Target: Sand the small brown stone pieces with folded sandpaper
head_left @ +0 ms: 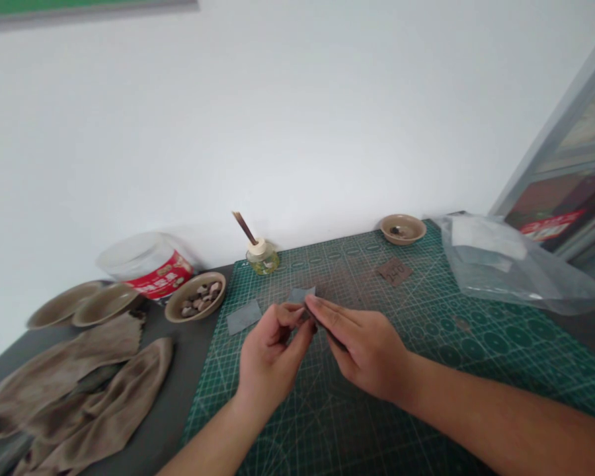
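Pinching a dark piece (323, 330), left hand (272, 357) and right hand (361, 350) fingers shut on it, scrap (394, 271) marked 240

The right hand (361, 350) hides most of that dark sliver (322, 327), maybe stone! Contents of the far dish (402, 228): too small to call.
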The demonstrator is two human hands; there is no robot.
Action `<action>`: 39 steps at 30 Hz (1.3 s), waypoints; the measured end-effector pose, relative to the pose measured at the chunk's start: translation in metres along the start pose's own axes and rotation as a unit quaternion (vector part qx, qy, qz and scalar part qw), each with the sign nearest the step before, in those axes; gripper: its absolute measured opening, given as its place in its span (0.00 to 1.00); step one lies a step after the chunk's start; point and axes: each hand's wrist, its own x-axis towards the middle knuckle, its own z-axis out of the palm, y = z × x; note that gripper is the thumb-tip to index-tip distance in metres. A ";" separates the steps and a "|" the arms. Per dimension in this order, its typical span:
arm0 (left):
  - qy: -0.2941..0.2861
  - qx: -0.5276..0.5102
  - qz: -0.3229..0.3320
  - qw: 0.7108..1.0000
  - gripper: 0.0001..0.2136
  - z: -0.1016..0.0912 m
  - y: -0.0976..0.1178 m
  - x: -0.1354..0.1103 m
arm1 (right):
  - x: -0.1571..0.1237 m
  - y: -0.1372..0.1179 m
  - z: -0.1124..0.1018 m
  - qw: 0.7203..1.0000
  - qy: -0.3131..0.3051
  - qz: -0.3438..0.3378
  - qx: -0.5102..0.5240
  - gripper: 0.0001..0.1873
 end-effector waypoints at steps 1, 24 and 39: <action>0.004 -0.015 0.006 1.000 0.09 -0.001 0.001 0.000 | 0.001 0.002 0.000 1.000 -0.005 0.015 0.006 0.28; -0.003 0.038 -0.034 0.999 0.05 -0.001 -0.005 0.016 | 0.007 0.003 -0.004 0.982 0.089 0.105 0.132 0.23; -0.077 0.014 -0.083 0.993 0.04 -0.004 -0.008 0.020 | 0.016 0.022 -0.007 0.761 -0.028 0.288 0.581 0.10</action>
